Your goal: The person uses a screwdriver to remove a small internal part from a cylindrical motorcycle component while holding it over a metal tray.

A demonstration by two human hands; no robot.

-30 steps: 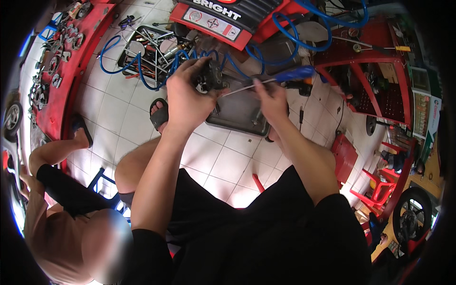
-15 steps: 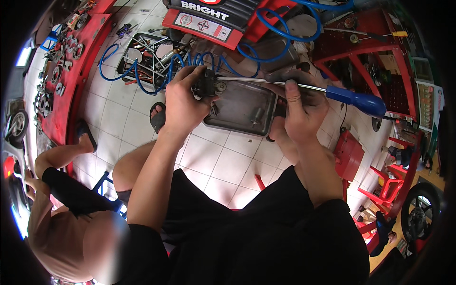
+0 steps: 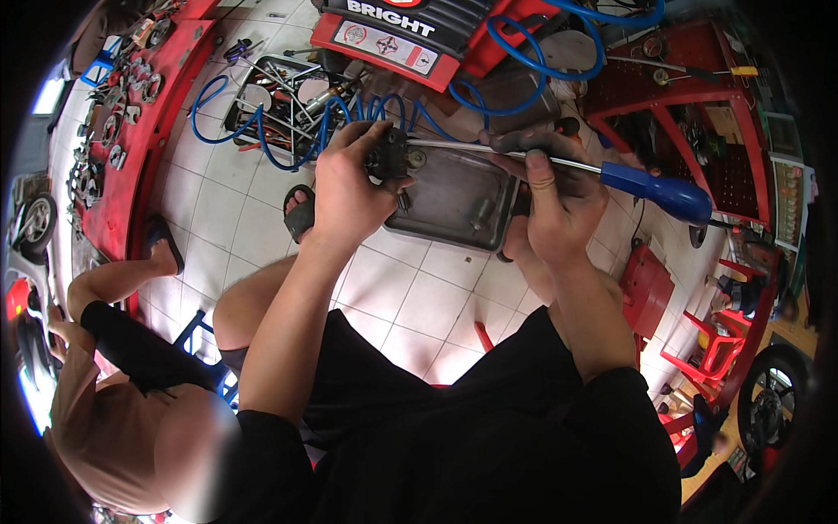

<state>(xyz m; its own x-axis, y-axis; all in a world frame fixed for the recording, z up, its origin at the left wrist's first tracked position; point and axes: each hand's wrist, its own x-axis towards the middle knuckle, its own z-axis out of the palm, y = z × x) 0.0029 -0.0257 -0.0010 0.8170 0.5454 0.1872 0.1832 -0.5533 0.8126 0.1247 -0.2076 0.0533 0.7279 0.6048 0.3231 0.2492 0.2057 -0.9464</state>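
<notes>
The right hand (image 3: 559, 196) is gripping the screwdriver (image 3: 655, 185) by its shaft, the handle jutting rightward; the left hand (image 3: 353, 183) is clamping the dark metal part (image 3: 390, 155) by the shaft's other end. Whether the tip is touching is unclear. Holding both steadily aligned seems wise; the tray (image 3: 449, 196) is lying below, between the grips.

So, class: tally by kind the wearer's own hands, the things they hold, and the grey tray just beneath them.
Hands (left hand, right hand): 2
Screwdriver: 1
Dark part, taken as one piece: 1
Tray: 1
Total: 5
</notes>
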